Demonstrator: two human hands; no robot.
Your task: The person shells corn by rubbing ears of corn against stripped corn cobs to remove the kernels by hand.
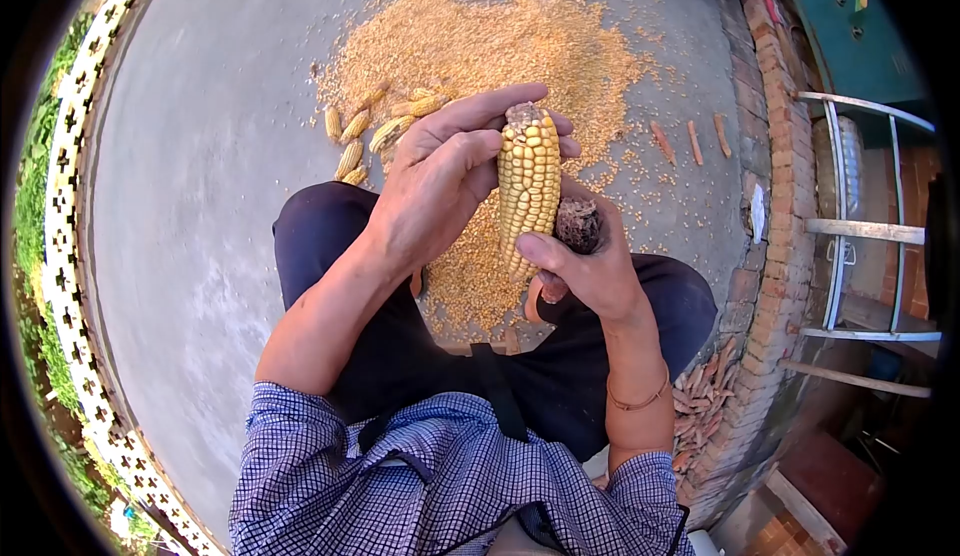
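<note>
The head-worn camera looks forward and steeply down. Both bare hands (pixel 435 181) are close to it, the smooth grey concrete floor (pixel 220 156) farther off.

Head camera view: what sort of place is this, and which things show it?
Probably a farmhouse yard or flat roof, outdoors: loose corn kernels lie on a concrete floor, and green plants show beyond a pierced white wall.

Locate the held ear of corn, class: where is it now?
In the head view, the ear of corn is just right of centre, between the left hand at its top and the right hand below, beside a dark cob.
</note>
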